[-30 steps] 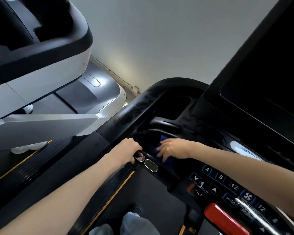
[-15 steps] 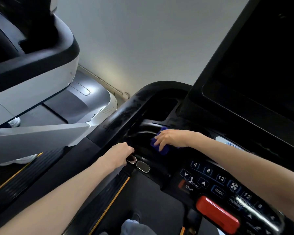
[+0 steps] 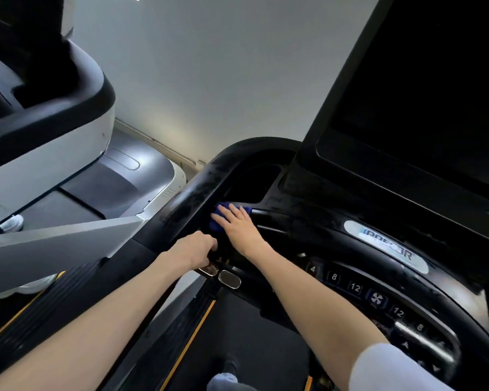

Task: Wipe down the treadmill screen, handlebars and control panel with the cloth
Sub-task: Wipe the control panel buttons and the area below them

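Head view, looking down over your forearms at the console. Your right grip (image 3: 237, 224) lies flat, fingers straight and spread wide, pressing the small blue cleaning cloth (image 3: 216, 224) against the inner face of the glossy black curved side handlebar (image 3: 198, 193). The cloth sits at the left corner of the console, just below the dark recessed pocket (image 3: 251, 184), and shows past your fingertips at the top and left.

Your left grip (image 3: 194, 251) is curled tight round the black cross handlebar (image 3: 248, 277), with one of the two silvery oval sensor plates (image 3: 229, 278) partly under it. The two grips are near each other but apart.

To the right, the black control panel (image 3: 356, 287) carries keys marked 4, 8, 12 and a fan symbol, below a silvery oval logo badge (image 3: 387, 246). The large dark treadmill screen (image 3: 421, 94) rises above it, unlit. A pale sleeve (image 3: 393, 368) covers your right upper arm. A white-and-black neighbouring treadmill (image 3: 54, 145) stands at left before the grey wall (image 3: 209, 66).
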A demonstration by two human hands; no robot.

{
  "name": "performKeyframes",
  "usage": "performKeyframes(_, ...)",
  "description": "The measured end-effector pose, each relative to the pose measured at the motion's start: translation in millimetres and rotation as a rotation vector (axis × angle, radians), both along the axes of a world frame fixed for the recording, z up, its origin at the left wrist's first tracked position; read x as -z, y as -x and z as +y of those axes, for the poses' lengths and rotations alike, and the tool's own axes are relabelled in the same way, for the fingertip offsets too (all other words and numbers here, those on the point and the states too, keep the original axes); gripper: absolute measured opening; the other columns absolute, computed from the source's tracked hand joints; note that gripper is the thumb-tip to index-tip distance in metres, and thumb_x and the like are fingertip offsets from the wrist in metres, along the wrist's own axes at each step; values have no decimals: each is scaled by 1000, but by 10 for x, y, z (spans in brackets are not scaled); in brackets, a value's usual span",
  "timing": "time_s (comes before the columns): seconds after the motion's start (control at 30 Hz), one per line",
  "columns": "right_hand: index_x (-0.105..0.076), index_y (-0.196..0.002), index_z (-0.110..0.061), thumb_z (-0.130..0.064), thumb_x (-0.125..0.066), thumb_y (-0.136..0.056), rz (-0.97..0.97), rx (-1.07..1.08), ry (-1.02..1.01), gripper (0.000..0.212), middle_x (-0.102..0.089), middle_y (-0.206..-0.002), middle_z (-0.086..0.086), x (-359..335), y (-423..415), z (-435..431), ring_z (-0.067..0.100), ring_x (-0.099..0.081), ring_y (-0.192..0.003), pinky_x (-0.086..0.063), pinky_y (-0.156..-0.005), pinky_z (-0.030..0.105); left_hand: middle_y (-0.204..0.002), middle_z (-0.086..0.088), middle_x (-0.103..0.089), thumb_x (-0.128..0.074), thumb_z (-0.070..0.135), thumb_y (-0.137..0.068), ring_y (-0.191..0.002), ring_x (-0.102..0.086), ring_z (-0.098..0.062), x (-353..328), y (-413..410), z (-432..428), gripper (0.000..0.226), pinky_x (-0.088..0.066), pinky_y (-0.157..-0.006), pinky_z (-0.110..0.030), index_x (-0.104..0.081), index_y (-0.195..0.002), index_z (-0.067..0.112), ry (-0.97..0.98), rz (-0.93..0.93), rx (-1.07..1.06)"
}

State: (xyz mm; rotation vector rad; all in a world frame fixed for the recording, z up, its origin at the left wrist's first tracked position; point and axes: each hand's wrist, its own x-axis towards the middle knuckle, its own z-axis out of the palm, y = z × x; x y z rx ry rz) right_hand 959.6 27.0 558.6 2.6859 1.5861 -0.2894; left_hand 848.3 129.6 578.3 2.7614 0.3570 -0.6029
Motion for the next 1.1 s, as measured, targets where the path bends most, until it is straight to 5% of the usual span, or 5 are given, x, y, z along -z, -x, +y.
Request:
performKeyframes(0.3,-52,-134,-21,15,-43,-82,188,362,-47,64,-33,-151,0,-597,-218,-905,23,-26,-140,-28,-109,32,-120,0,-61,-52,9,-86,-110,-58,-22,-186,-224,-353,37,-48,-81,-33,-60,-119,26,23,-173,-75)
performKeyframes(0.43,-65,-116,-30,3,-39,-79,266,572,-45,56,-57,-129,6,-1023,-426,-1301,28,-52,-116,-45,-93,30,-118,2,-64,-51,12,-88,-112,-56,-20,-323,-354,-519,32,-48,-84,-33,-62,-115,24,115,-276,-50)
performKeyframes(0.63,-61,-110,-28,-29,-40,-89,127,540,28,30,-61,-116,3,-918,14,-1397,27,-54,-110,-41,-88,36,-111,-7,-67,-37,19,-98,-102,-62,-31,-501,-472,-1017,30,-51,-82,-38,-57,-120,23,213,-404,-29)
performKeyframes(0.93,-59,-97,-22,-51,-41,-92,-16,1116,-151,34,-67,-103,6,-965,163,-2879,30,-58,-101,-41,-76,35,-126,-6,-62,-31,25,-102,-118,-55,-26,-590,-464,-1243,38,-45,-97,-38,-55,-129,13,226,-322,228)
performKeyframes(1.1,-61,-101,-15,-49,-41,-93,-108,1059,-184,40,-65,-109,7,-885,133,-2451,28,-57,-105,-40,-81,34,-117,-7,-65,-34,22,-101,-110,-59,-27,-593,-420,-1438,35,-48,-91,-37,-61,-122,12,35,-395,248)
